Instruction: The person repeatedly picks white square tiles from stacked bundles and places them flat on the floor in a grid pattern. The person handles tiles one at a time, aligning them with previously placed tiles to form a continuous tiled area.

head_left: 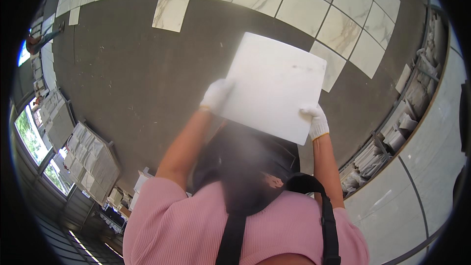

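A square white tile [274, 86] with a faint dark smudge near its far right part is held up before me, tilted, above the dark floor. My left hand [217, 95], in a white knitted glove, grips its left edge; most of those fingers are hidden at the tile. On the right edge, near the lower corner, my gloved right hand [315, 120] clasps the tile with some fingers lying on its upper face. Beyond it, marbled tiles [301, 10] lie in rows on the floor, and one of them [329, 64] is partly covered by the held tile.
A single marbled tile [170, 12] juts out from the laid rows. Stacks of slabs [91, 159] stand at the left. Along the right runs a rack of pale slabs [392, 132], with a large light panel [392, 201] beside it. Another person [41, 41] is at the far left.
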`<state>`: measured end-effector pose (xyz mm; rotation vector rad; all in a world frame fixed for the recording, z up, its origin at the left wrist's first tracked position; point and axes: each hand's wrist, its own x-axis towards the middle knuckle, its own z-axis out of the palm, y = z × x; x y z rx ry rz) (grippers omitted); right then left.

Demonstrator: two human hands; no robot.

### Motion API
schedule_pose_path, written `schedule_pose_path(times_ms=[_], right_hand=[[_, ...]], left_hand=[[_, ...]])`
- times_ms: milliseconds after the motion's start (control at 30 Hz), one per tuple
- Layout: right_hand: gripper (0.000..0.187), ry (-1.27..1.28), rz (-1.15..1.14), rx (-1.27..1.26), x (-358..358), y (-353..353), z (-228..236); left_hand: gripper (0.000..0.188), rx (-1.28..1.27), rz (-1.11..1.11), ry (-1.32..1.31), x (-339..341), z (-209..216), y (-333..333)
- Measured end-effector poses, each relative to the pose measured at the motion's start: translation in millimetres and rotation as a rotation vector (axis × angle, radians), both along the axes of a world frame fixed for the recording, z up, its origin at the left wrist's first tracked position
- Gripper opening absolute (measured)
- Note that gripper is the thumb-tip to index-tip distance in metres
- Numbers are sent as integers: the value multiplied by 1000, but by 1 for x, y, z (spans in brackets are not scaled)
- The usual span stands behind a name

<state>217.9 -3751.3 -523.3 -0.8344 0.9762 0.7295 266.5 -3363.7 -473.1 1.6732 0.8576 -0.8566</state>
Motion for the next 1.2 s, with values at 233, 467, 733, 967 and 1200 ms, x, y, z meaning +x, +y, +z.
schedule_pose_path(times_ms=[233, 467, 733, 967, 1200], right_hand=[[52, -29, 56, -77, 20, 16, 22], [34, 19, 102, -85, 15, 46, 14], [46, 92, 143, 168, 31, 140, -23], [40, 97, -230, 71, 49, 320, -67], [40, 170, -497, 31, 86, 404, -179]], left_hand=[[45, 4, 155, 23, -6, 19, -8], [49, -13, 79, 34, -3, -7, 33], [49, -221, -53, 73, 50, -98, 155], [57, -451, 608, 159, 83, -154, 276], [51, -627, 573, 225, 24, -222, 203]])
